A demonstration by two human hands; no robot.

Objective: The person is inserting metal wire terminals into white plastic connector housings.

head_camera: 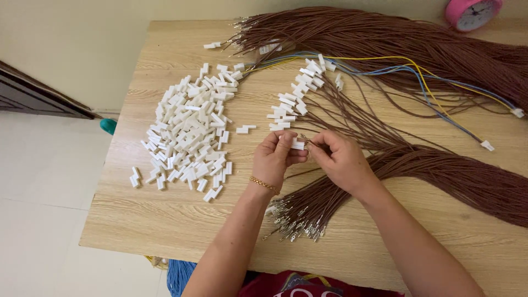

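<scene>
while our left hand (pixel 273 157) pinches a white plug (pixel 297 144) and our right hand (pixel 341 159) fingers clamp a brown wire (pixel 440 170), few finished plugs (pixel 297 96) lie far; the loose pile (pixel 190 129) left remains large.

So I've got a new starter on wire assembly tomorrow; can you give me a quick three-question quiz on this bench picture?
1. True or false: the left hand holds a small white connector.
2. Which lies nearest the table's left edge? A) loose white connector pile B) brown wire bundle C) pink clock
3. What colour are the two odd wires among the brown ones?

Key: 1 true; 2 A; 3 yellow and blue.
</scene>
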